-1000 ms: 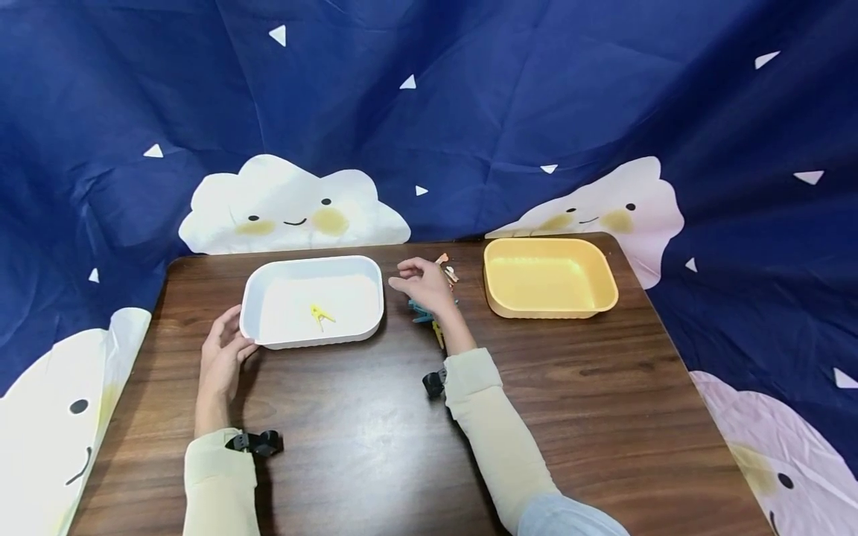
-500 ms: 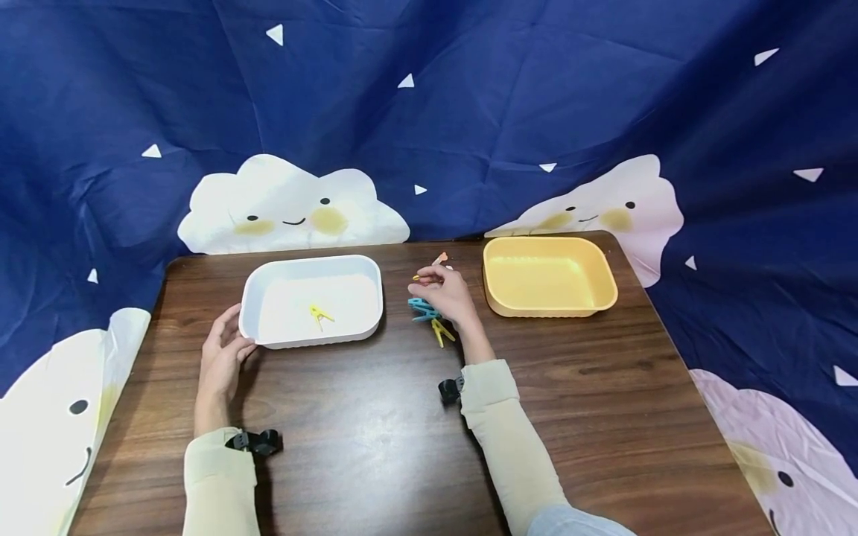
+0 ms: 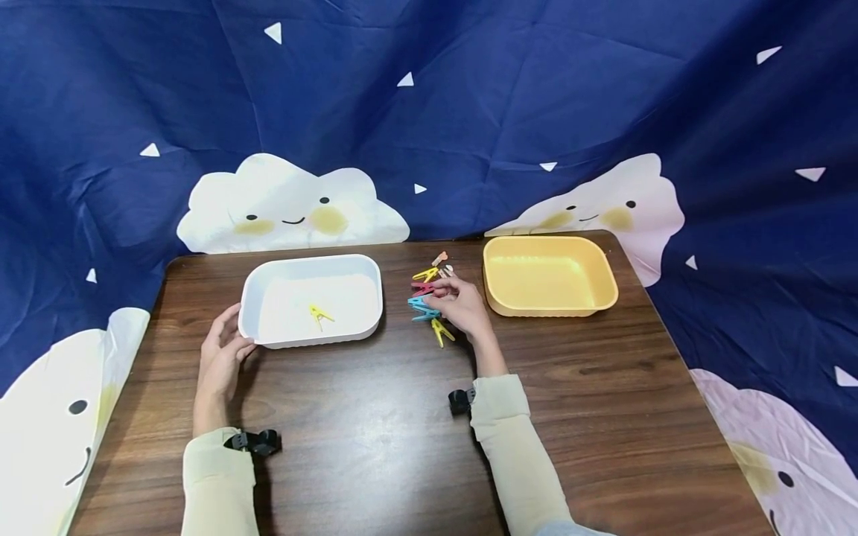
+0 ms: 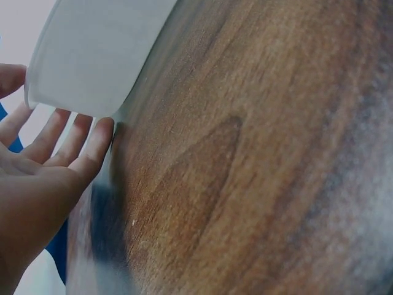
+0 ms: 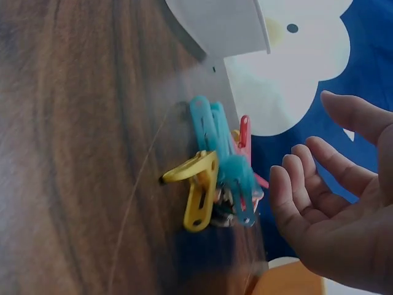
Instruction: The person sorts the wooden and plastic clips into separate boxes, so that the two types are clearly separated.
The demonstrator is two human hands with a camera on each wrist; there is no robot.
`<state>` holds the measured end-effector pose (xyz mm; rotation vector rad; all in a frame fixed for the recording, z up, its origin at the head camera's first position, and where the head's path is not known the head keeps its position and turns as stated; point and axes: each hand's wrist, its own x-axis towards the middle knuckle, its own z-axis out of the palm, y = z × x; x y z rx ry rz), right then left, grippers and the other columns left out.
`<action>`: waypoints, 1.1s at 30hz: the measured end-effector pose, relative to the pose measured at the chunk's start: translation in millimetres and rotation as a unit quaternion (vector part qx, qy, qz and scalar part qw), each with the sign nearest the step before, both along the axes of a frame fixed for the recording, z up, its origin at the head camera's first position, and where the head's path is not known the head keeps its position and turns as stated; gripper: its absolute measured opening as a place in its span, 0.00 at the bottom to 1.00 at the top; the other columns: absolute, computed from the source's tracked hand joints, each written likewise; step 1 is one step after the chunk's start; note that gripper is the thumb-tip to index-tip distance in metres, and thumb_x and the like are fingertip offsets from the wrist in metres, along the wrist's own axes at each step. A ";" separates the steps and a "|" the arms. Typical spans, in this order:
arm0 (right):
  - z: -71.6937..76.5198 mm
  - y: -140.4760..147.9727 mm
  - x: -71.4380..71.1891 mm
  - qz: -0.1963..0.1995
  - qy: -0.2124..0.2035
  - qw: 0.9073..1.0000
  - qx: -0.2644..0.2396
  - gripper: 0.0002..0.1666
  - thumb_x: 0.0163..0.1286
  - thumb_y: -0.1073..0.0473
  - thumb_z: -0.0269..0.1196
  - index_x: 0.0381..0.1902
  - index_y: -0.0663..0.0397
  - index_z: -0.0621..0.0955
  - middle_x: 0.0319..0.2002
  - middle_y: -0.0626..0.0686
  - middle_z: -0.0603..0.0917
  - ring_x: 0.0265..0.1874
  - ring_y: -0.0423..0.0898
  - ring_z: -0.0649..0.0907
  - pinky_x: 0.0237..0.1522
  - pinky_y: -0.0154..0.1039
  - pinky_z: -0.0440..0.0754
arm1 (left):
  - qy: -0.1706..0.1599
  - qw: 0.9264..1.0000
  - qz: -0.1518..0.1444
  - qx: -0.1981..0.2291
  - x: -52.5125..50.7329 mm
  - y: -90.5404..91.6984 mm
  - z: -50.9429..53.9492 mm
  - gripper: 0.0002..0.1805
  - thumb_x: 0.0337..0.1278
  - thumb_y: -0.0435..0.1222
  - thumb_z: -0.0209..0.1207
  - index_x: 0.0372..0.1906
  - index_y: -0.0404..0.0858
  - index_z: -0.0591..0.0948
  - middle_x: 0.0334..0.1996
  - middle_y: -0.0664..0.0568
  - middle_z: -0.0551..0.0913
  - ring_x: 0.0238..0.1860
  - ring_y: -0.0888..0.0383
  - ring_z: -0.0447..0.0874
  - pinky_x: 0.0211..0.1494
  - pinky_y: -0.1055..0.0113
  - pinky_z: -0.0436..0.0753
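Note:
At the left, my left hand (image 3: 221, 361) holds the end of a white plastic tray (image 3: 311, 345). In the left wrist view, its fingers (image 4: 77, 138) touch the end wall near the rim. Inside the tray lies one yellow clothespin (image 3: 319, 314). My right hand (image 3: 462, 307) hovers beside a small pile of clothespins, with fingers loosely bent and nothing held. In the right wrist view, a gap separates it from the pile: blue clothespins (image 5: 236, 178), a yellow clothespin (image 5: 199, 196) and a pinkish-red clothespin (image 5: 244, 138).
A yellow-orange tray (image 3: 550, 313) stands at the back right of the brown wooden table (image 3: 362, 439). Behind the pile lie an orange-tipped clothespin (image 3: 439, 258) and another yellow clothespin (image 3: 425, 275). A blue cloud-patterned cloth (image 3: 456, 112) hangs behind the table.
My right hand has moved right, away from the white tray, then back toward me, uncovering more of the clothespin pile. My left hand and the tray stay in place.

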<state>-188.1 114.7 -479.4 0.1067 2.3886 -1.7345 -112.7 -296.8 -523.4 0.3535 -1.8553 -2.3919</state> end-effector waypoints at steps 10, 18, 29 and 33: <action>-13.7 9.4 10.8 0.008 -0.026 1.000 -0.005 0.26 0.64 0.60 0.73 0.57 0.66 0.80 0.50 0.60 0.83 0.46 0.51 0.83 0.45 0.37 0.81 | 0.002 1.000 -0.002 0.011 2.3 -0.9 -0.1 0.31 0.68 0.19 0.51 0.74 0.35 0.65 0.58 0.48 0.72 0.50 0.59 0.76 0.46 0.72 0.82; -22.9 16.7 20.8 0.028 -0.020 0.998 0.052 0.23 0.61 0.58 0.74 0.52 0.63 0.84 0.42 0.56 0.86 0.40 0.48 0.83 0.41 0.36 0.80 | 0.001 1.000 0.002 0.008 2.0 -1.3 -1.3 0.32 0.67 0.18 0.51 0.74 0.35 0.65 0.59 0.48 0.73 0.50 0.58 0.76 0.46 0.72 0.82; -27.9 13.5 21.0 0.064 -0.009 0.989 0.131 0.23 0.58 0.56 0.76 0.51 0.58 0.86 0.42 0.54 0.87 0.38 0.46 0.85 0.44 0.41 0.81 | 0.009 1.000 -0.001 0.013 1.1 -1.7 -2.5 0.31 0.67 0.19 0.52 0.73 0.35 0.65 0.59 0.48 0.73 0.49 0.59 0.77 0.46 0.72 0.82; -29.1 8.8 19.0 0.072 0.000 0.981 0.182 0.23 0.56 0.58 0.77 0.50 0.56 0.87 0.41 0.52 0.87 0.38 0.46 0.84 0.47 0.44 0.80 | 0.010 1.000 0.001 0.012 0.3 -1.8 -2.5 0.31 0.67 0.19 0.52 0.73 0.36 0.66 0.58 0.49 0.74 0.49 0.59 0.77 0.46 0.72 0.82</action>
